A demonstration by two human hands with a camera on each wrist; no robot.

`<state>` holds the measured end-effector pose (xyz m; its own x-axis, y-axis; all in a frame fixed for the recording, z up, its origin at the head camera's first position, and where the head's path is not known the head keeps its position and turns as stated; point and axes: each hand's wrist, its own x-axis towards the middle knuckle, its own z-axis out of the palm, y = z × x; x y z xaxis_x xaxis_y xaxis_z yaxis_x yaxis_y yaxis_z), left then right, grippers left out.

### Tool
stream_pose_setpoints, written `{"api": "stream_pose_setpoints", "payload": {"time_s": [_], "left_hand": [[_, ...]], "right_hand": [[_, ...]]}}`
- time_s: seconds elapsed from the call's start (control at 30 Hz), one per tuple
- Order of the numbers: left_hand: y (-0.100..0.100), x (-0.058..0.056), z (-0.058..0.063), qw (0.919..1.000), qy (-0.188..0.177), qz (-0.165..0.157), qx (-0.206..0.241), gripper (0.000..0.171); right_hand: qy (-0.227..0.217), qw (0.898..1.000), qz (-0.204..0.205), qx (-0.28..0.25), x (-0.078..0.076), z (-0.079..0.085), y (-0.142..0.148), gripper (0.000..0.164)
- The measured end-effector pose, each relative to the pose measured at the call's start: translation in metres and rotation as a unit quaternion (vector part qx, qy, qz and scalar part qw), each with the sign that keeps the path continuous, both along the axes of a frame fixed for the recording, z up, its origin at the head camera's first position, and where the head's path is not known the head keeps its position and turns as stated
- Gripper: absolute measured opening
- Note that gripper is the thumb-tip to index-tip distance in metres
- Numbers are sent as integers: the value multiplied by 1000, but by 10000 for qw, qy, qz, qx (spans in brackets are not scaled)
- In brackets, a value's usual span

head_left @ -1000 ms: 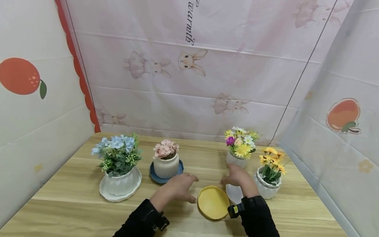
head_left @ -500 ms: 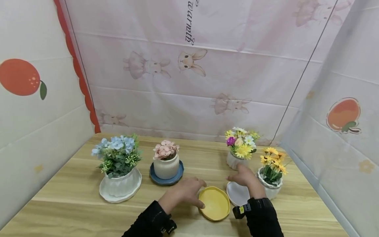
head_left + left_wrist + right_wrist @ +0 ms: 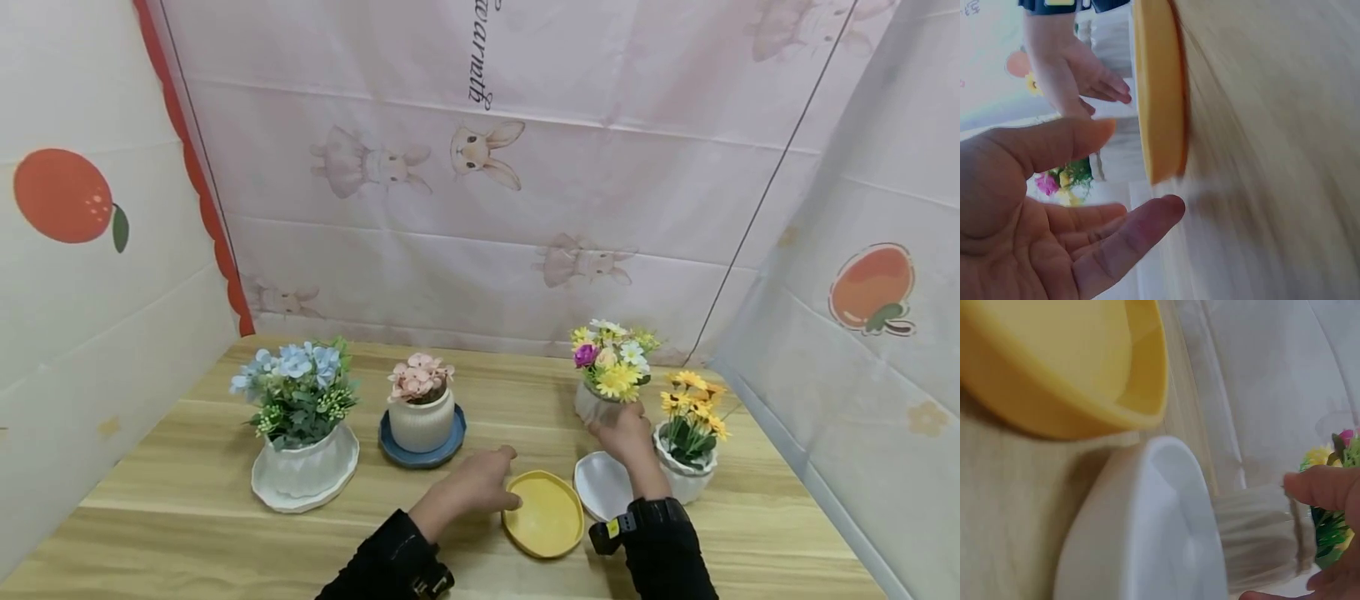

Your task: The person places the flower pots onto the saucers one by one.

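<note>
My left hand (image 3: 478,485) is at the left side of a yellow saucer (image 3: 543,514), thumb tip overlapping its rim in the head view. In the left wrist view its thumb and fingers (image 3: 1147,228) stand apart with nothing between them. My right hand (image 3: 624,435) is at the near side of a ribbed whitish flowerpot (image 3: 594,406) with mixed yellow, white and purple flowers (image 3: 615,362). The right wrist view has its thumb by the pot's rim and a fingertip lower down, on either side of the pot (image 3: 1257,540). A white saucer (image 3: 602,483) lies below that hand.
A white pot (image 3: 684,477) with orange flowers stands right beside my right wrist. On the left, a pink-flowered pot (image 3: 422,423) sits on a blue saucer (image 3: 405,456), and a blue-flowered pot (image 3: 303,467) on a white scalloped plate (image 3: 341,479). Printed cloth (image 3: 390,267) hangs behind the table.
My right hand has moved forward and right, up to the mixed-flower pot, uncovering more of the white saucer. My left hand has shifted right toward the yellow saucer. The pots have stayed put.
</note>
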<state>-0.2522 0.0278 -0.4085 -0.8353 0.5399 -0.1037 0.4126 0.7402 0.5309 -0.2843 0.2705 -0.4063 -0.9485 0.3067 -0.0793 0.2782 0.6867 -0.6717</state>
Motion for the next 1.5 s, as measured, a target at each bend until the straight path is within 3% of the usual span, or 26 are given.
{"api": "stream_pose_setpoints", "payload": {"time_s": [0.13, 0.33, 0.5, 0.73, 0.97, 1.17, 1.5], "left_hand": [[5, 2, 2, 9988, -283, 269, 289, 50], [11, 3, 3, 9959, -594, 547, 406, 44], [12, 1, 0, 9943, -764, 651, 368, 42], [15, -4, -4, 9939, -852, 621, 314, 35], [16, -6, -5, 9932, -954, 579, 338, 24], [15, -6, -7, 9943, -835, 630, 183, 16], [16, -5, -8, 9949, -776, 650, -10, 20]], "right_hand": [[289, 9981, -228, -495, -6, -5, 5, 90], [315, 9866, -625, -1475, -17, -8, 9, 96], [651, 9771, -919, -1807, -25, -9, 7, 106], [1144, 9800, -896, -1358, -30, -13, 9, 110], [643, 9917, -549, -971, -31, -13, 18, 100], [482, 9915, -441, -1123, -34, -11, 16, 95], [412, 9939, -467, -907, -35, -13, 14, 93]]}}
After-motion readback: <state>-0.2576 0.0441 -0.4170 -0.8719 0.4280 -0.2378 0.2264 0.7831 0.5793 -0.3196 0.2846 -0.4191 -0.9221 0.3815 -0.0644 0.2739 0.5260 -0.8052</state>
